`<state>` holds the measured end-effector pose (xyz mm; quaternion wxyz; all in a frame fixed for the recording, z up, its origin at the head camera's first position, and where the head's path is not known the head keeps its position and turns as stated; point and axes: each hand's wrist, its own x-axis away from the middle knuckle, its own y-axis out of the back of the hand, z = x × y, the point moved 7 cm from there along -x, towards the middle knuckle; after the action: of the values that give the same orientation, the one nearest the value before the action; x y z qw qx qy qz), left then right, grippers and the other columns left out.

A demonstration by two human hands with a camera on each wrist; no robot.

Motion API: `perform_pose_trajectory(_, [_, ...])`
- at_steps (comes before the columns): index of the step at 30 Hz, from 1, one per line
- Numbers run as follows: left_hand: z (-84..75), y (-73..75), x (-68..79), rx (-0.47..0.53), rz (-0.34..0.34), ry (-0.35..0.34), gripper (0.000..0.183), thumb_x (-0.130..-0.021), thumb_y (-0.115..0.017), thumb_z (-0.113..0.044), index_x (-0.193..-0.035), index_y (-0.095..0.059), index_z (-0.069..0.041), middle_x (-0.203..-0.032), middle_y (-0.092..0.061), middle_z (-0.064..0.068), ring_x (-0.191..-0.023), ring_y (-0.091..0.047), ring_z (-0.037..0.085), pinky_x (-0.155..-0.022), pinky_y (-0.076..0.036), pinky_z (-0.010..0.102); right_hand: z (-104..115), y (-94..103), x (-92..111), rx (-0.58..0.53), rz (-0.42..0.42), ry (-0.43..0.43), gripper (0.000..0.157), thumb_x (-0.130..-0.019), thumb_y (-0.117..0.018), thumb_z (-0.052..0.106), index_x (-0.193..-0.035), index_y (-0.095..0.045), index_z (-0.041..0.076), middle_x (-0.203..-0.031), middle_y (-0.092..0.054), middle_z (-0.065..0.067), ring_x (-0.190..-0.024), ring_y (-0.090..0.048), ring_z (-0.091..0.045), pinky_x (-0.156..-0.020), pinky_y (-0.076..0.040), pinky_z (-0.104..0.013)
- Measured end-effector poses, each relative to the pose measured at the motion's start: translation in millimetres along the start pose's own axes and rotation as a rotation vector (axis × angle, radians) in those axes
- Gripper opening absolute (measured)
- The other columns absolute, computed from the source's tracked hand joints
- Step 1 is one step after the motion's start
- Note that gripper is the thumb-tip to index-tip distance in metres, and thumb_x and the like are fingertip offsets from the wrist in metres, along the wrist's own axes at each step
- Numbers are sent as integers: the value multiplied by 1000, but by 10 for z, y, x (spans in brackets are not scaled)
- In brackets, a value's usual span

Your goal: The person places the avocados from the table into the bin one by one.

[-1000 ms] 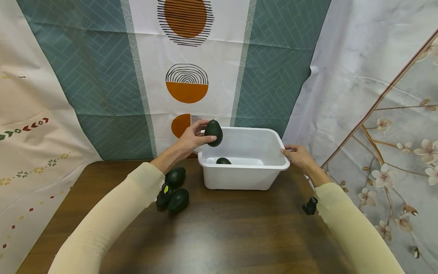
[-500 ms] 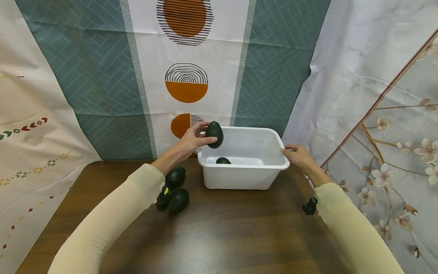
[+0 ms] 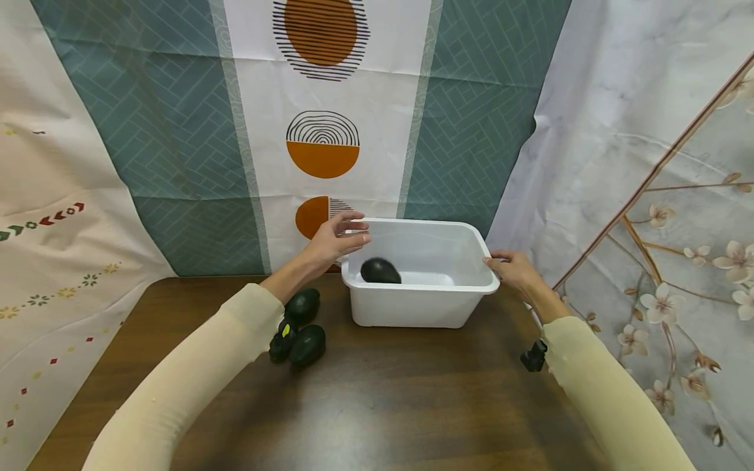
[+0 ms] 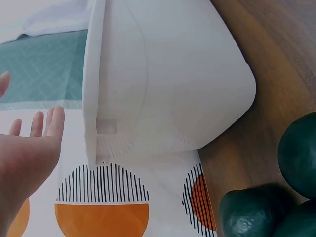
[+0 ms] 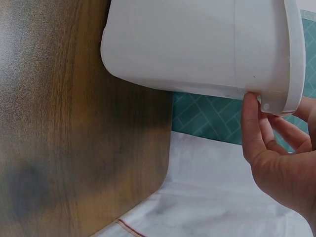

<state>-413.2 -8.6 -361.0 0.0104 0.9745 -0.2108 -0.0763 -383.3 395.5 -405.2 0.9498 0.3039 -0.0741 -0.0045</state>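
Observation:
My left hand (image 3: 337,243) hovers at the left rim of a white plastic bin (image 3: 412,306), its fingers spread and holding nothing. The left wrist view shows the same hand (image 4: 29,158) with fingers extended beside the bin wall. Inside the bin, toward its left end, a dark green avocado (image 3: 379,269) shows above the front rim. My right hand (image 3: 514,267) grips the rim at the bin's right end. In the right wrist view, this hand (image 5: 281,168) has its thumb and fingers on either side of the rim (image 5: 296,74).
Several avocados (image 3: 307,345) lie grouped on the brown wooden table (image 3: 400,399), left of the bin and partly behind my left wrist. A patterned cloth (image 3: 377,85) hangs behind the table. A floral curtain (image 3: 660,288) is at the right.
My left hand has let go of its avocado, which has dropped into the left part of the bin. The fingers now stand apart. My right hand stays on the rim.

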Motion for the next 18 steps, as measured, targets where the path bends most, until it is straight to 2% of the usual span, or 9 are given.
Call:
perform_pose_trajectory(4, [3, 6, 1, 13, 10, -3, 59, -100, -75, -12, -152, -48, -9, -154, -49, 26, -129, -62, 32, -107, -53, 40, 9, 0, 15, 9, 4, 8, 59, -112, -55, 30, -153, -45, -11, -145, -54, -32, -120, -61, -35, -86, -57, -30])
perform_pose_trajectory(10, [-36, 10, 39, 5, 21, -7, 61, -100, -74, -12, -154, -46, -7, -153, -50, 25, -130, -62, 33, -108, -52, 43, 9, -6, 17, 0, 1, 8, 58, -111, -55, 29, -153, -45, -11, -145, -55, -33, -119, -62, -35, -85, -57, -29])
perform_pose_trajectory(18, [-50, 47, 88, 7, 34, -18, 60, -100, -75, -15, -153, -48, -10, -148, -56, 15, -131, -61, 32, -108, -52, 45, 0, -10, 1, -12, 4, 2, 58, -111, -55, 28, -153, -45, -11, -146, -54, -33, -120, -60, -36, -86, -57, -30])
